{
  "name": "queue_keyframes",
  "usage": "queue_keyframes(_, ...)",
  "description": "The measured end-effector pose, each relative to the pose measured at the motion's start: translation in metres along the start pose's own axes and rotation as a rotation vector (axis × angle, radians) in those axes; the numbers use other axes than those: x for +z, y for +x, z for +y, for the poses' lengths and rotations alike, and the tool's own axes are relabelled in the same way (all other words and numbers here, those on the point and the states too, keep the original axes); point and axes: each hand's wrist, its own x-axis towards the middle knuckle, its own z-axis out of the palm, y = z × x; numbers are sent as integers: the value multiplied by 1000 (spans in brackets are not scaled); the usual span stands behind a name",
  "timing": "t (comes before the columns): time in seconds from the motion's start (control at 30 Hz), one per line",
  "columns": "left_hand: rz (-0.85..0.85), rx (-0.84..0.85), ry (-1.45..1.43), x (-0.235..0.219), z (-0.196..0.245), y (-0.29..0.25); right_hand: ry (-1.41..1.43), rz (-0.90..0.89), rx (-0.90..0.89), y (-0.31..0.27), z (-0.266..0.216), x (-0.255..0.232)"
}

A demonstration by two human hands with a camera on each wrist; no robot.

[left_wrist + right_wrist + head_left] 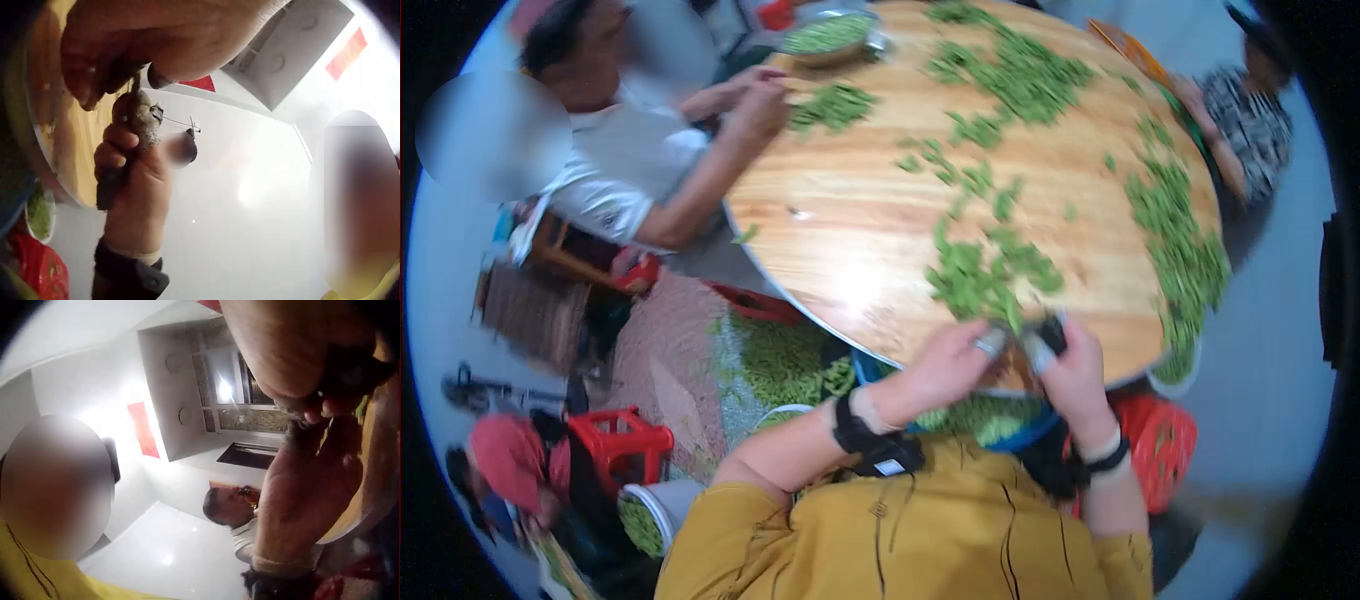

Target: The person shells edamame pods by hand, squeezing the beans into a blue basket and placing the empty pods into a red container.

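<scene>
My left hand [950, 360] and right hand [1080, 375] meet at the near edge of the round wooden table, fingers curled and tips close together. Between them they pinch a green bean pod [1012, 312], mostly hidden by the fingers. Greyish covers wrap both thumbs; the right thumb cover [149, 122] shows clearly in the left wrist view. Something dark [1055, 333] sits at the right hand's fingers. Just beyond the fingertips lies a loose pile of green pods [970, 280]. In the right wrist view the left hand [306, 487] faces the right hand [287, 350].
More pods [1175, 240] line the right side of the wooden table [850, 230]. A metal bowl [830, 55] of green beans stands at the far left. People sit around. Below the near edge are a blue basin [1040, 430], red stools [625, 440] and a white bucket [665, 510].
</scene>
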Motion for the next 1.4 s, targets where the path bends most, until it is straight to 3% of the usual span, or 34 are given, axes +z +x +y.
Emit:
queue_keyframes(0.07, -69, -131, -367, -2, 15, -5, 401, -125, 112, -10, -16, 9)
queue_keyframes(0.1, -121, -153, -601, -1, 21, -11, 454, -109, 167, -13, -19, 10)
queue_keyframes(0.2, -101, -113, -716, 2, 11, -12, 487, -159, 145, -14, -10, 11)
queue_keyframes(0.3, 65, 28, -540, -1, -3, -6, 449, -161, 118, -19, 1, 8)
queue_keyframes(0.37, 103, 25, -509, -6, 4, -10, 433, -170, 100, -19, 5, 7)
queue_keyframes(0.5, 95, -48, -493, -2, 1, -17, 416, -273, 258, -23, 18, 3)
queue_keyframes(0.57, 57, 40, -396, 1, -16, -12, 170, -271, 34, -28, 37, 4)
queue_keyframes(0.7, 90, 91, -249, 5, -17, -14, -4, -294, -99, -31, 27, -6)
queue_keyframes(0.77, 91, 113, -191, 7, -1, -20, 291, -306, 99, -35, 0, -11)
queue_keyframes(0.87, -8, 115, -141, 9, 3, -21, 446, -326, 129, -34, -5, -13)
queue_keyframes(0.93, -26, 209, -18, 11, -1, -19, 463, -312, 130, -34, -8, -14)
queue_keyframes(1.07, -27, 162, -12, 17, -3, -18, 478, -345, 115, -34, -5, -15)
queue_keyframes(1.2, 40, 78, 187, 20, 7, -27, 427, -355, 150, -38, -5, -16)
queue_keyframes(1.23, 58, 260, 214, 20, -7, -22, 438, -363, 174, -37, -6, -16)
queue_keyframes(1.3, 48, 82, 237, 20, 4, -31, 488, -345, 157, -42, -6, -18)
queue_keyframes(1.4, 68, 168, 306, 22, 0, -28, 554, -338, 181, -41, -5, -22)
